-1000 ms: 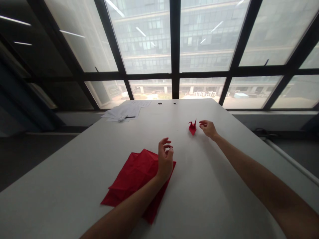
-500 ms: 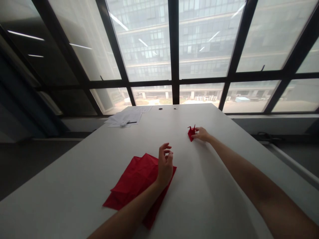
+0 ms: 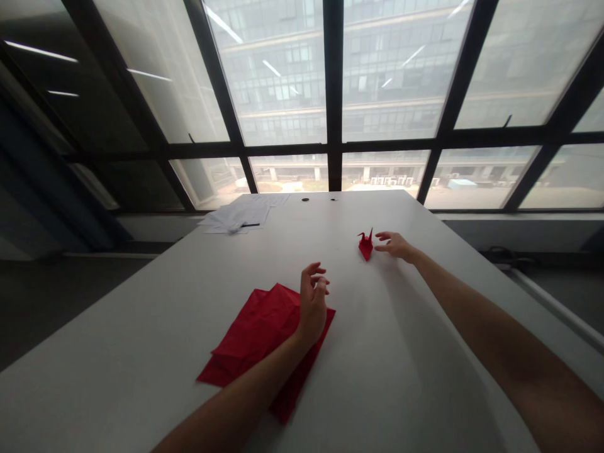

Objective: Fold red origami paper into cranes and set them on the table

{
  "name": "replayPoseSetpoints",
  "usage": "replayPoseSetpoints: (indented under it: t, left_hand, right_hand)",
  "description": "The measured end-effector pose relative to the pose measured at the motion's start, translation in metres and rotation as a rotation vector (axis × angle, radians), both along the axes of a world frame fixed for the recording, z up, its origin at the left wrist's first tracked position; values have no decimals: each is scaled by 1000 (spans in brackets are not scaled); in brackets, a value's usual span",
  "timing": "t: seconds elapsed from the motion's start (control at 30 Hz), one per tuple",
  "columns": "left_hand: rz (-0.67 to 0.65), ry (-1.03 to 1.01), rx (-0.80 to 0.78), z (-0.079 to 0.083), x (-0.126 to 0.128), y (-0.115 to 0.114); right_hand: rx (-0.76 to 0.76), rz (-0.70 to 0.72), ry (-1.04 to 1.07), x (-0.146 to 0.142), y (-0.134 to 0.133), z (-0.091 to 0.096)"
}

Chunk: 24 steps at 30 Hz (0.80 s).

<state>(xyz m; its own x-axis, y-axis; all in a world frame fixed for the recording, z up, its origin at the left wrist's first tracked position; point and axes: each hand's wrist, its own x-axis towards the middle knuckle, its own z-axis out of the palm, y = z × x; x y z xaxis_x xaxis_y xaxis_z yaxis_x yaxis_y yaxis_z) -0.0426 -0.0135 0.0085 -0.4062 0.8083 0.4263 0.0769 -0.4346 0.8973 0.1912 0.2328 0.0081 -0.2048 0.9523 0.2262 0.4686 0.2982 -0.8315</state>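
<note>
A small red origami crane (image 3: 365, 247) stands on the white table, its two thin points upward. Just to its right is my right hand (image 3: 395, 245), fingers apart and a small gap between them and the crane. Creased red paper sheets (image 3: 257, 330) lie overlapping on the near left part of the table. Over their right edge my left hand (image 3: 314, 305) is raised, fingers loosely curled and apart, with nothing in them. My left forearm hides part of the sheets.
The white table (image 3: 155, 314) reaches toward tall framed windows. White papers (image 3: 236, 214) with a dark pen (image 3: 250, 224) lie at its far left. Two small round spots, one a dark hole (image 3: 305, 199), sit near the far edge. A blue curtain (image 3: 51, 189) hangs at left.
My right hand has let go of the crane and drawn back a little to the right. The crane now stands by itself. My left hand has hardly moved.
</note>
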Motion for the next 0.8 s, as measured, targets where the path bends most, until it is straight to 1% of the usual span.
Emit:
replayPoseSetpoints:
  t: [0.1, 0.23, 0.3, 0.33, 0.37, 0.43, 0.5, 0.53, 0.57, 0.63, 0.7, 0.73, 0.8]
  left_hand:
    - [-1, -78, 24, 14, -4, 2]
    - [-21, -170, 14, 44, -16, 9]
    - [-79, -137, -42, 58, -27, 13]
    - [-101, -95, -71, 64, -33, 14]
    - [-123, -37, -102, 67, -41, 14]
    - [-172, 160, -183, 69, -59, 11]
    - [-234, 423, -223, 64, -77, 1]
    - [-246, 578, -228, 60, -85, -7]
    - [-242, 703, -216, 55, -93, -16]
    - [-205, 871, -181, 46, -104, -35]
    - [-141, 970, -173, 37, -111, -53]
    - [-94, 1003, -177, 32, -113, -60]
    - [33, 1023, -215, 20, -118, -69]
  right_hand:
    - [70, -82, 48, 3, -13, 0]
    - [152, -240, 111, 1, -37, 4]
    - [201, -290, 128, -6, -55, 7]
    - [224, -285, 132, -11, -66, 9]
    - [242, -254, 130, -17, -79, 11]
    - [267, -135, 118, -34, -110, 12]
    - [276, 5, 97, -53, -149, 12]
    - [278, 98, 79, -63, -171, 11]
    - [283, 224, 37, -73, -192, 11]
    - [293, 386, -29, -92, -233, 10]
    - [339, 490, -108, -107, -265, 10]
    - [364, 535, -160, -113, -276, 9]
    - [404, 623, -263, -121, -290, 8]
